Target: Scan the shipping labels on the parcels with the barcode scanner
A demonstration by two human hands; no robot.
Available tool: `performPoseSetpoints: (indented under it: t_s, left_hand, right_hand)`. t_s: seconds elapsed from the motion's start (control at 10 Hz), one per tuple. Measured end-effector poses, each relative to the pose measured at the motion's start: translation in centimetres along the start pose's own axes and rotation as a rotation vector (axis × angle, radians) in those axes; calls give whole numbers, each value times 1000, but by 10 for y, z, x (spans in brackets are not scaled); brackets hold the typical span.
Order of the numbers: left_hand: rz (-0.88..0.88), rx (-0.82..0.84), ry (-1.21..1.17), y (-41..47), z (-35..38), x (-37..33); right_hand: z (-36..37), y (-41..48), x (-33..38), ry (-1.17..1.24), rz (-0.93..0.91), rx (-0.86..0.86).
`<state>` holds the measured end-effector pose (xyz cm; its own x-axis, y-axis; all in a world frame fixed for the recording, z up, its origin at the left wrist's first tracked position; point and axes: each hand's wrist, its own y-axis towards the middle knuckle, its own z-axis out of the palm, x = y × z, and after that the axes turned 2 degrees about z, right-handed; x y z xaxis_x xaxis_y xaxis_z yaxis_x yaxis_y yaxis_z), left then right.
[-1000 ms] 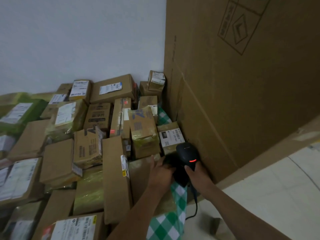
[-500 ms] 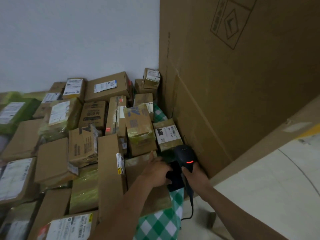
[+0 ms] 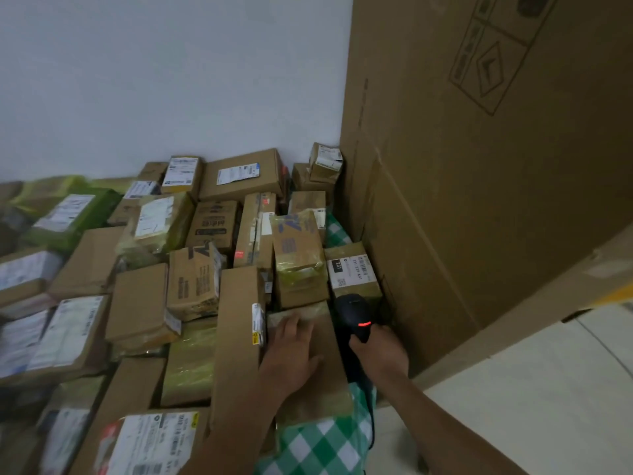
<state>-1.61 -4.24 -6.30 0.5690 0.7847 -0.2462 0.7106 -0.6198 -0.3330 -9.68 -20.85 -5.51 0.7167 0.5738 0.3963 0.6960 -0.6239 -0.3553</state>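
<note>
**The label lies straight ahead of the scanner head**

The right hand (image 3: 382, 353) holds the barcode scanner (image 3: 352, 310). Its fingers are curled tight round the black handle, and a red light shows on the back of the head. The head points away from the person, toward the small parcel (image 3: 356, 291) that carries a white shipping label (image 3: 349, 270) marked 231. This parcel sits just beyond the head, close against the tall cardboard box (image 3: 479, 183) on the right. The label faces upward, and its barcode strip seems to run across the aiming direction.

The left hand (image 3: 291, 354) rests flat on a brown parcel (image 3: 325, 392) just left of the scanner, with fingers straight and gripping nothing.

The right hand is the nearer one to the label. I judge that the head is very near to the label's lower edge, so a small lift or pull back may be needed to cover the whole barcode.
</note>
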Motion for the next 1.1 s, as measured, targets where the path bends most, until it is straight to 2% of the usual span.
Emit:
performPoseSetpoints:
  t_s: [0.1,0.5,0.8,1.0,1.1]
  left_hand:
    - [-14,12,-3,-3,2,-1]
    - [-47,35,33,-9,-2,-2]
    - [-59,16,93,-16,-4,-5]
    - [-54,-4,193,-25,-16,-10]
    - [-18,-41,173,-32,-30,-10]
  right_hand:
    - [5,1,2,-87,-17,-16]
    - [16,-1,1,-14,-20,106]
    - [11,-3,-10,23,-60,136]
    - [-6,-7,-16,98,-56,185]
    - [-20,-12,-12,48,-72,161]
